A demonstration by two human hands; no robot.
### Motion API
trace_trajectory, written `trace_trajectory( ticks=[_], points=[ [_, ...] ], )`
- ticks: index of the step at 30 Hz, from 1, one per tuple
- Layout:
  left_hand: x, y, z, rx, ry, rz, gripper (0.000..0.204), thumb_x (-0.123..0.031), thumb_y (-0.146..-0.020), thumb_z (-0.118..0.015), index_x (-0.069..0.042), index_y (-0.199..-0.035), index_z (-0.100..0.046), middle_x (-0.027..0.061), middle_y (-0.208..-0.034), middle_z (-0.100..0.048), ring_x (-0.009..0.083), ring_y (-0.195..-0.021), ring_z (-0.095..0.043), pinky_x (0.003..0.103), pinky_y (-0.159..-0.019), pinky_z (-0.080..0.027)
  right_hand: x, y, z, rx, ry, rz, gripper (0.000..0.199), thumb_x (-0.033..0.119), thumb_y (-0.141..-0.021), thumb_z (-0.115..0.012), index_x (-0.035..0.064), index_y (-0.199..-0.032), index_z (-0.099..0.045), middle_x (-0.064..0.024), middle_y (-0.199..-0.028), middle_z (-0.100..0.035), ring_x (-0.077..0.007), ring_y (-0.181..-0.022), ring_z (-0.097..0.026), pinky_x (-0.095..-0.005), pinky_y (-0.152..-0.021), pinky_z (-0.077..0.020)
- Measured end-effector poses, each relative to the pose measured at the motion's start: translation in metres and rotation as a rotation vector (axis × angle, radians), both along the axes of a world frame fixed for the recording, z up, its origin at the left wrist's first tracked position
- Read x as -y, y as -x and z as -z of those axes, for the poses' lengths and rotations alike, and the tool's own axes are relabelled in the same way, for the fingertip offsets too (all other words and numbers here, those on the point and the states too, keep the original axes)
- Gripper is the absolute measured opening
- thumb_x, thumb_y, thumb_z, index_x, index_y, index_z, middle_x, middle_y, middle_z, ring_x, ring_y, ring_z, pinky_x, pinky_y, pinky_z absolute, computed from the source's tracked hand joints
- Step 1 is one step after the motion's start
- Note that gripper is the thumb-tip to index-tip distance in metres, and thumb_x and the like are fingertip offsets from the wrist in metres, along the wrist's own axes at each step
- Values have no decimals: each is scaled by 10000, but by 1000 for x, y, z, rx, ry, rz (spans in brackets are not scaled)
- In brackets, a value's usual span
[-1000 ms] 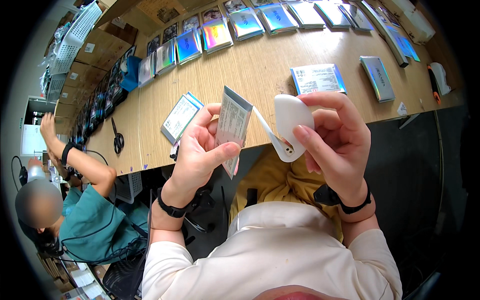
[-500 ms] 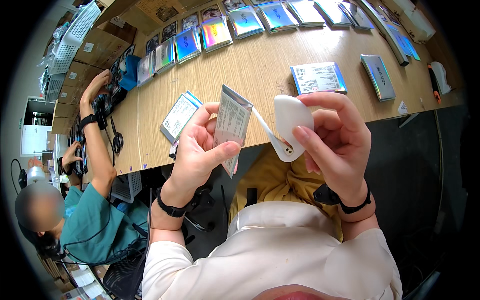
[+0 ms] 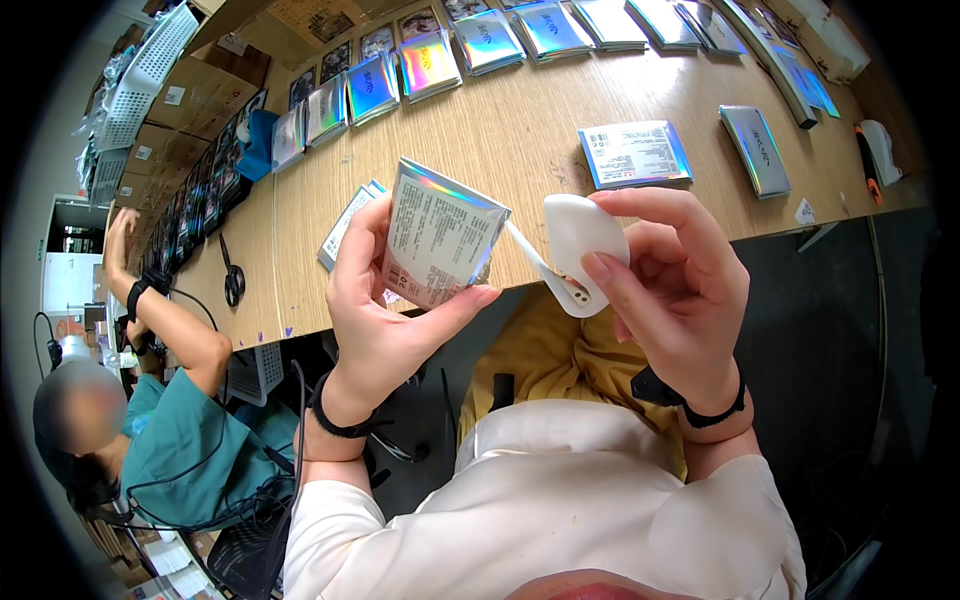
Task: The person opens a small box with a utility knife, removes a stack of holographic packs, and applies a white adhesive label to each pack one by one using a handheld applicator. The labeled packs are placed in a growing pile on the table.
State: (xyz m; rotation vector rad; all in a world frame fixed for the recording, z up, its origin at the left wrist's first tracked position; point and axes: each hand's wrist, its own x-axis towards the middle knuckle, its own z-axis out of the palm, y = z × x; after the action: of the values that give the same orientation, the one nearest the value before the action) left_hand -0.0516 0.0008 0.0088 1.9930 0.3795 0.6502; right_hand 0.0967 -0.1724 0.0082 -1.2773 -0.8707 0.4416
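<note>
My left hand (image 3: 372,310) grips a flat silver holographic foil packet (image 3: 440,235), its printed back facing up and tilted. In my right hand (image 3: 685,285) is a white letter opener (image 3: 580,240), a rounded body with a thin arm and a small metal blade in the gap near its lower end. The arm's tip lies right at the packet's right corner; whether it has entered the foil cannot be made out. Partly behind my left hand, another packet (image 3: 347,222) lies on the wooden table (image 3: 480,130).
Stacks of shiny packets (image 3: 490,42) line the table's far side. One packet (image 3: 635,155) lies beyond my right hand, another stack (image 3: 754,152) further right. Black scissors (image 3: 232,275) and a blue container (image 3: 258,145) are at left. A co-worker in green (image 3: 200,440) sits to the left.
The packet in my left hand has turned so that its printed back shows more broadly. My right hand and the letter opener have barely moved. The co-worker's arm has drawn back leftward.
</note>
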Motion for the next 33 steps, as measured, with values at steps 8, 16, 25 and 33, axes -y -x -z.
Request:
trace_trajectory(
  ticks=[8, 16, 25, 33],
  points=[
    [-3, 0, 0, 19, -1, 2, 706, -81, -658, -836, 22, -1246, -460, 79, -1066, -601, 134, -975, -615, 245, -813, -498, -1, -1, 1, 24, 7, -11, 276, -52, -856, -623, -12, -1120, -556, -39, -748, -644, 11, -562, -527, -130, -452, -352],
    [-2, 1, -4, 42, -261, -29, 691, -70, -647, -828, 26, -1233, -474, 77, -1022, -620, 137, -932, -632, 238, -775, -503, 2, -6, -5, 1, 55, -6, 277, -44, -846, -638, -14, -1115, -581, -55, -755, -647, 11, -514, -491, -126, -426, -324],
    [-3, 1, -3, -1, 125, 127, 686, -79, -647, -824, 21, -1234, -484, 64, -1014, -618, 117, -904, -620, 244, -775, -502, 6, -8, -9, -365, 71, -167, 258, -20, -859, -639, 5, -1111, -588, -18, -708, -629, -3, -526, -501, -140, -451, -343],
    [-3, -3, 1, 68, -426, -17, 616, -82, -625, -821, 19, -1168, -547, 99, -959, -638, 145, -794, -646, 246, -636, -514, 2, -4, 6, 181, 11, 36, 258, -16, -878, -611, 17, -1133, -592, -14, -720, -643, 5, -516, -497, -153, -422, -330]
  ],
)
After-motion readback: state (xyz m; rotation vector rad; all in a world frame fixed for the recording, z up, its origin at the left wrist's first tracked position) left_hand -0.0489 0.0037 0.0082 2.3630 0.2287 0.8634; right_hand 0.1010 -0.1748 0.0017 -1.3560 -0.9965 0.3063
